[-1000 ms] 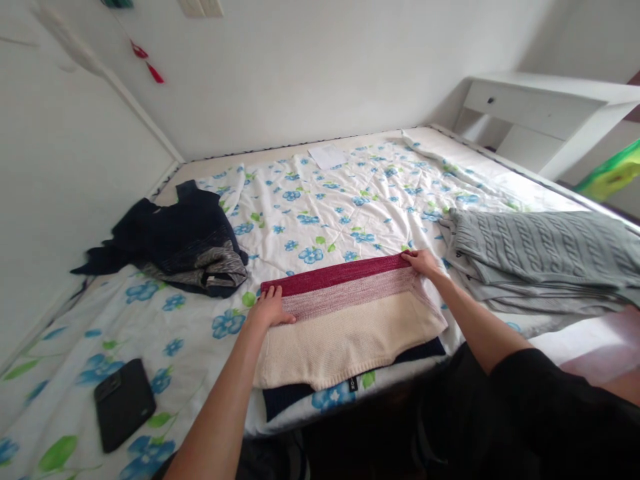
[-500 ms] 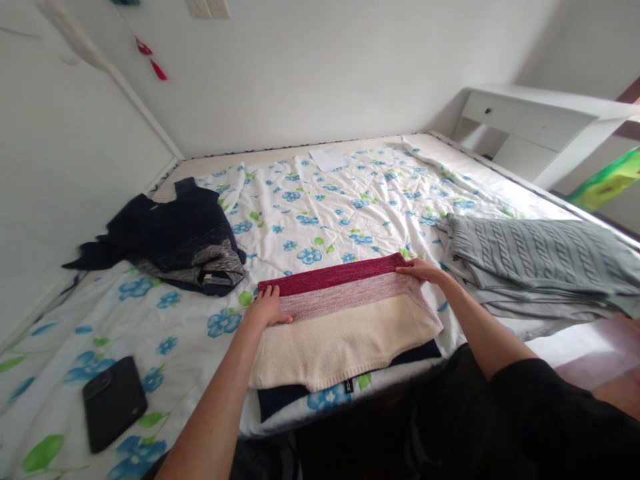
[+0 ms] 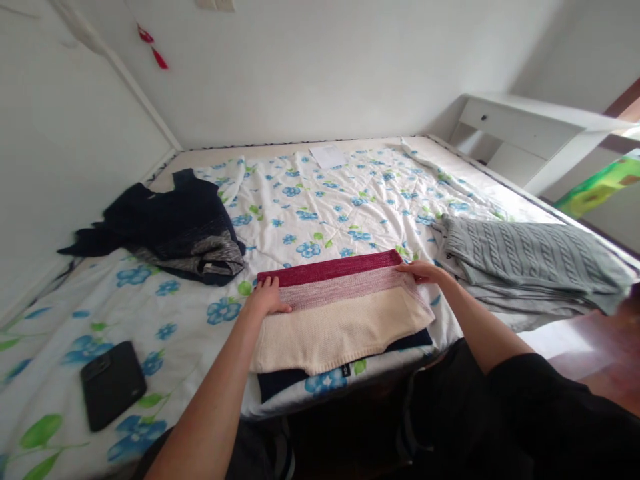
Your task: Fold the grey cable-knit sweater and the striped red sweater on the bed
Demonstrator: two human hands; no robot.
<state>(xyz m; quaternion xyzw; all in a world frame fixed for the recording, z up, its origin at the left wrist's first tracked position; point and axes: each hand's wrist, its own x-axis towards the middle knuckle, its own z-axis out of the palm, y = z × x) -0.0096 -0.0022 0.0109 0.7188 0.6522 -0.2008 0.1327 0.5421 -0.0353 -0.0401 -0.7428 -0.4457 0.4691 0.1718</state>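
Note:
A folded knit garment (image 3: 335, 327) lies flat at the near edge of the bed, with a maroon band along its far edge, a pink-flecked strip below that and a cream body. My left hand (image 3: 267, 297) grips the left end of the maroon band. My right hand (image 3: 423, 271) holds the band's right end, fingers on the fold. A dark navy garment (image 3: 285, 385) lies partly hidden beneath the knit.
The bed's floral sheet (image 3: 310, 223) holds a dark navy and grey garment (image 3: 175, 230) at left, a grey cable-knit pile (image 3: 530, 257) at right, a black phone (image 3: 113, 385) near left and a white paper (image 3: 329, 156) far back. A white shelf unit (image 3: 515, 127) stands beyond the bed.
The whole view has drifted, with the bed sitting slightly higher and further left in the frame. Both hands remain on the maroon band, and the knit has not visibly changed shape.

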